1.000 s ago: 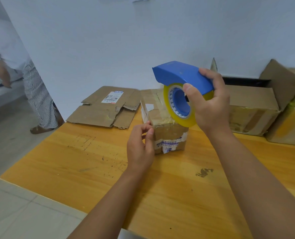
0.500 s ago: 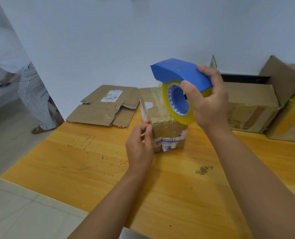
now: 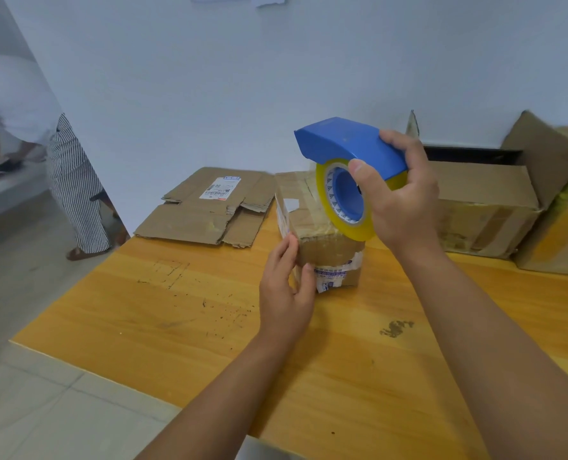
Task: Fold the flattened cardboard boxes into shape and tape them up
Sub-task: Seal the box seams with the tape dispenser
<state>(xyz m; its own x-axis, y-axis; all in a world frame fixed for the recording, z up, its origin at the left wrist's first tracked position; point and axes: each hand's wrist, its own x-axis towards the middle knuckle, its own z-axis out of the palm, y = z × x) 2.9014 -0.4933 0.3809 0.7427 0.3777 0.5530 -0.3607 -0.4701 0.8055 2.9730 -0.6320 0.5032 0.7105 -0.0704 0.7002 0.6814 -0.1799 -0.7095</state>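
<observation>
A small folded cardboard box (image 3: 332, 257) stands upright in the middle of the wooden table (image 3: 176, 313), with old tape and a printed strip across its near face. My left hand (image 3: 284, 290) grips its near left corner, thumb on the front face and fingers on the left side. My right hand (image 3: 399, 200) holds a blue tape dispenser (image 3: 349, 144) with a yellow-tinted roll, lifted just above the box's near top edge. A flattened cardboard box (image 3: 209, 210) with a white label lies at the table's far left.
Larger used boxes (image 3: 481, 210) stand along the white wall at the right, one with open flaps. A person in striped trousers (image 3: 73, 190) stands on the floor past the table's left edge.
My left thumb has moved onto the box's front face. The dispenser has stayed above the box's top edge. The person at left has bent further over.
</observation>
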